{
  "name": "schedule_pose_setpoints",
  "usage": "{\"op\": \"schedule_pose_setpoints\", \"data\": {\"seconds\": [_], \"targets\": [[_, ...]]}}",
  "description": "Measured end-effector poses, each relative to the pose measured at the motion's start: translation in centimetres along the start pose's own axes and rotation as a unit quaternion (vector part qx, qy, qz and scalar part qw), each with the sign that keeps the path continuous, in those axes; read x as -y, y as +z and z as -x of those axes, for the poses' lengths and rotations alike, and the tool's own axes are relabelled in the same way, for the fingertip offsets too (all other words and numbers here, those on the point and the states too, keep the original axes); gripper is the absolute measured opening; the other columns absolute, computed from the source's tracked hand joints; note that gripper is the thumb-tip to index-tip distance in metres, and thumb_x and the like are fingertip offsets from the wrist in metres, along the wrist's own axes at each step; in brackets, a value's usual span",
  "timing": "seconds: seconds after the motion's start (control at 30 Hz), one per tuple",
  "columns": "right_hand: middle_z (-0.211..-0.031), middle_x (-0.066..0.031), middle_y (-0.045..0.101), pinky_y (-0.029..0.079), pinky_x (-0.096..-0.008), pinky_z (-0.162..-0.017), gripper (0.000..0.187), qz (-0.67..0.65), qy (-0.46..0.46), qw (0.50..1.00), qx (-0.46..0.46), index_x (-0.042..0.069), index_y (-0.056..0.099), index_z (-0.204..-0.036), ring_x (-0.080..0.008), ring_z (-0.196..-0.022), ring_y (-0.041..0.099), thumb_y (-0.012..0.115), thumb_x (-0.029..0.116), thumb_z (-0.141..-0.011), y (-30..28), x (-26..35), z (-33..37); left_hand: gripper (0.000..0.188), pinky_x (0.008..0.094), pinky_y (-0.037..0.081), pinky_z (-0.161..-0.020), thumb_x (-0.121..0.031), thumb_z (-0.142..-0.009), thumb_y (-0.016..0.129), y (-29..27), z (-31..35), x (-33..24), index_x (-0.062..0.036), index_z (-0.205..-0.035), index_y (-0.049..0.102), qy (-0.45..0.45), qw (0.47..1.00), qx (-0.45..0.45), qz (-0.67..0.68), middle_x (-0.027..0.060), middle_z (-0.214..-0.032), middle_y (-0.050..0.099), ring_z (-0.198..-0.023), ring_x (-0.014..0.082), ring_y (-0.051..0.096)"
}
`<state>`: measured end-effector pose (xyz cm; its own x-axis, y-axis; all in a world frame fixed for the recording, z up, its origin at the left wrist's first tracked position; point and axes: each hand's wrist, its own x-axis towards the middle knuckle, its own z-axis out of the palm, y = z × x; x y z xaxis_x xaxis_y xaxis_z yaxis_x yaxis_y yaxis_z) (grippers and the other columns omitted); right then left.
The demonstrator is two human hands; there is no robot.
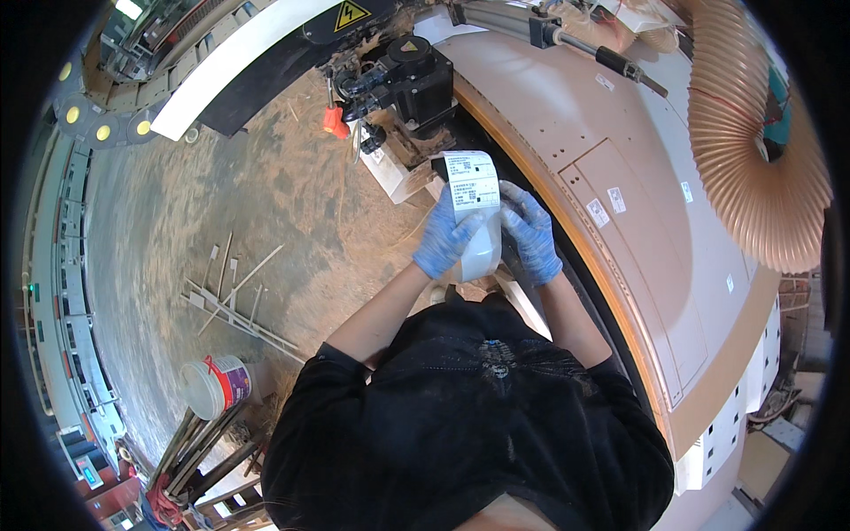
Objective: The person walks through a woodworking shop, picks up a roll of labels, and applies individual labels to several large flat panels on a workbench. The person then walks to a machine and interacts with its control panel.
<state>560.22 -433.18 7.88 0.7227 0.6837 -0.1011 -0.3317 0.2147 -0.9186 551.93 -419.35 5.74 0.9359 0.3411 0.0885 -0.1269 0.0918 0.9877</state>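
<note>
Black cloth of the wearer's shirt point(478, 416) fills six o'clock, closest to the lens. Dusty floor point(336, 257) spreads from seven to eleven o'clock, and a pale board point(637, 142) with an orange-brown edge curves from one to four. At two o'clock hangs a ribbed hose point(722, 133); toward twelve, a black machine unit point(425, 93) sits just beyond the hands. A white bucket point(205, 394) stands at eight o'clock.

Near the centre, the left hand point(441, 232) and right hand point(531, 232), both in thin blue gloves, flank a label strip point(481, 252). Its long axis runs roughly twelve to six, with printing on the upper part and the lower part curling, plain and glossy. From the left hand it lies toward two o'clock; from the right, toward ten. The left is nearer in effect, clamped on it, thumb across its face. The right hand's fingertips meet the opposite edge (whether they pinch it, I cannot tell).
</note>
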Motion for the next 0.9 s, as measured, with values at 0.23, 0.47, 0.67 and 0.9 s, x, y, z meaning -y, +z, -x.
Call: {"op": "schedule_pose_setpoints", "data": {"seconds": [0.23,0.47,0.67,0.9], "targets": [[-0.109,-0.0097,0.056,0.042,-0.0294,-0.09,0.058,0.007,-0.026,1.0,-0.015,0.003,0.039,-0.132,-0.0145,-0.1,0.053,0.064,0.014,-0.081,2.3,0.5,1.3,0.052,0.0365,0.046,-0.084,-0.029,-0.081,0.059,-0.9,3.0,-0.3,-0.0056,-0.123,0.041,0.045,0.988,-0.007,-0.15,0.0153,-0.111,0.056,-0.1,0.0287,0.058],[-0.119,-0.0096,0.051,0.041,-0.0294,-0.092,0.068,0.022,-0.089,0.995,-0.028,0.005,0.027,-0.139,-0.0157,-0.104,0.051,0.061,0.011,-0.081,1.6,2.0,3.0,0.062,0.0415,0.047,-0.079,-0.037,-0.08,0.059,0.6,7.3,0.5,-0.0072,-0.129,0.036,-0.003,0.957,0.08,-0.28,0.0204,-0.114,0.055,-0.098,0.0379,0.056],[-0.125,-0.0106,0.047,0.039,-0.0305,-0.095,0.064,0.077,-0.15,0.982,-0.086,0.008,0.029,-0.139,-0.0175,-0.108,0.049,0.054,0.002,-0.08,-3.5,5.1,9.5,0.07,0.0429,0.046,-0.082,-0.039,-0.079,0.058,6.8,13.8,2.6,-0.0072,-0.134,0.029,0.007,0.957,0.118,-0.267,0.0225,-0.116,0.053,-0.101,0.0395,0.054],[-0.125,-0.0114,0.047,0.038,-0.0302,-0.096,0.06,0.079,-0.17,0.977,-0.105,0.006,0.032,-0.138,-0.0185,-0.108,0.049,0.051,0.0,-0.081,-8.5,6.4,16.2,0.065,0.0355,0.044,-0.087,-0.038,-0.079,0.06,12.7,18.8,5.2,-0.002,-0.128,0.037,-0.008,0.956,0.129,-0.264,0.0171,-0.114,0.055,-0.103,0.0287,0.056]]}}
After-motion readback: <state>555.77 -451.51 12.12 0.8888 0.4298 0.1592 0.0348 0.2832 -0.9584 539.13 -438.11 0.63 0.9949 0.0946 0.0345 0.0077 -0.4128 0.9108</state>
